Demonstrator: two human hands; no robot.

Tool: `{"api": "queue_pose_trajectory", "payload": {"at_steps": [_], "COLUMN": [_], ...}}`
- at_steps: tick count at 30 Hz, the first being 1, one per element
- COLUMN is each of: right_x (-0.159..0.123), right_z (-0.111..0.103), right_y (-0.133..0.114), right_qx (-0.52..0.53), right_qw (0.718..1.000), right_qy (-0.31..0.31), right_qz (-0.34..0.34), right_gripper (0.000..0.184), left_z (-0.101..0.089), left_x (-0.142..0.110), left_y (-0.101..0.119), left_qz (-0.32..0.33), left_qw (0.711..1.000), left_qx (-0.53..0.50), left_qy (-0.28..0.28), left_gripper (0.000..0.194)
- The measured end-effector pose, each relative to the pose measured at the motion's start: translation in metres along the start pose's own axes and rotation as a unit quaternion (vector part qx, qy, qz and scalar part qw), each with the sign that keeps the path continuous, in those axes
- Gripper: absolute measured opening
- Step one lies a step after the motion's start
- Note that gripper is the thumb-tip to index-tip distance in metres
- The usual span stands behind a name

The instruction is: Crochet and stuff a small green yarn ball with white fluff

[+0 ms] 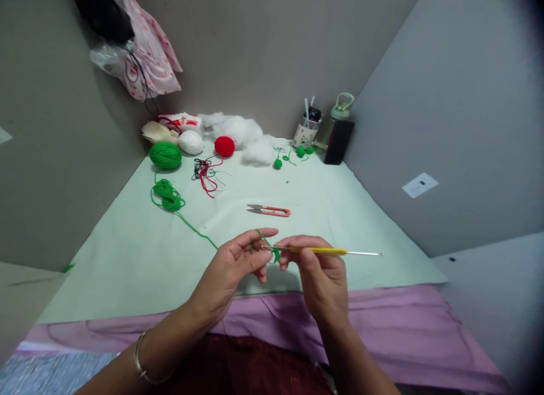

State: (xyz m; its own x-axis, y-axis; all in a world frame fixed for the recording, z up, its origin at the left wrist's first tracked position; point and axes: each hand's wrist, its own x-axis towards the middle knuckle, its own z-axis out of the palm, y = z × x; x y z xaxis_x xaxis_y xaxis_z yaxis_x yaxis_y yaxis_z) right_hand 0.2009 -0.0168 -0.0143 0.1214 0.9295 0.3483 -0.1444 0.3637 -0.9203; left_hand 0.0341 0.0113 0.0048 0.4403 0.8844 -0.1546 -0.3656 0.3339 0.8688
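Note:
My right hand (323, 270) grips a crochet hook (325, 251) by its yellow handle, the metal tip pointing left toward my other hand. Green yarn (198, 232) runs from a loose bundle across the table to my left hand (238, 256). The strand passes over the raised left index finger, while the thumb is bent in against the work. A small green crochet piece (276, 254) sits between the two hands, right at the hook's shaft. Fingers partly hide how the piece is held. Beyond the hands lie orange-handled thread snips (270, 211).
At the back left are a green yarn ball (165, 155), a white ball (191, 141) and a red ball (224, 146). White stuffing (238, 131) lies along the wall. Small green balls (277, 164), a cup (306, 131), a bottle (329, 128) and a phone (339, 143) are at back right.

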Motion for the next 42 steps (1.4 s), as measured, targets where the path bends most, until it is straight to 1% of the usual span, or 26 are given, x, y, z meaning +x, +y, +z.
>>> {"api": "queue_pose_trajectory", "payload": {"at_steps": [6,10,12,14,17,19,22,25,30,33,38,42], "right_x": [-0.005,-0.008,-0.009,-0.008,-0.005,-0.003,-0.001,-0.002,-0.005,-0.006,-0.005,-0.004], "right_z": [0.006,0.002,0.000,0.000,0.001,0.000,-0.004,-0.008,-0.007,-0.005,-0.004,-0.005], "right_y": [-0.006,-0.008,-0.007,-0.006,-0.005,-0.004,-0.004,-0.005,-0.008,-0.008,-0.008,-0.010], "right_qx": [-0.060,-0.144,-0.177,-0.184,-0.164,-0.123,-0.052,-0.024,-0.021,-0.025,-0.032,-0.042], "right_qw": [0.995,0.982,0.974,0.971,0.977,0.987,0.995,0.995,0.997,0.997,0.996,0.996], "right_qy": [-0.019,-0.034,-0.028,-0.009,0.011,0.024,0.061,0.080,0.043,0.025,0.026,0.026], "right_qz": [-0.078,-0.117,-0.139,-0.154,-0.135,-0.105,-0.065,-0.055,-0.061,-0.068,-0.074,-0.074], "right_gripper": [0.024,0.028,0.031,0.031,0.026,0.023,0.020,0.018,0.018,0.019,0.019,0.019], "left_z": [0.001,0.003,0.004,0.005,0.004,0.003,0.001,-0.001,-0.001,-0.001,-0.001,-0.002], "left_x": [0.002,0.003,0.003,0.002,0.002,0.002,0.003,0.004,0.004,0.003,0.002,0.002], "left_y": [-0.002,-0.002,-0.002,-0.002,-0.002,-0.003,-0.004,-0.005,-0.005,-0.004,-0.005,-0.006], "left_qz": [-0.003,-0.011,-0.018,-0.027,-0.037,-0.043,-0.044,-0.039,-0.031,-0.018,-0.006,0.002], "left_qw": [1.000,0.999,0.999,0.999,0.997,0.996,0.994,0.994,0.996,0.998,0.999,1.000], "left_qx": [-0.009,-0.022,-0.034,-0.046,-0.064,-0.076,-0.093,-0.099,-0.081,-0.065,-0.033,-0.018], "left_qy": [0.015,0.024,0.015,0.008,0.008,0.011,0.021,0.027,0.024,0.020,0.020,0.019], "left_gripper": [0.034,0.037,0.039,0.037,0.037,0.037,0.036,0.034,0.034,0.038,0.054,0.060]}}
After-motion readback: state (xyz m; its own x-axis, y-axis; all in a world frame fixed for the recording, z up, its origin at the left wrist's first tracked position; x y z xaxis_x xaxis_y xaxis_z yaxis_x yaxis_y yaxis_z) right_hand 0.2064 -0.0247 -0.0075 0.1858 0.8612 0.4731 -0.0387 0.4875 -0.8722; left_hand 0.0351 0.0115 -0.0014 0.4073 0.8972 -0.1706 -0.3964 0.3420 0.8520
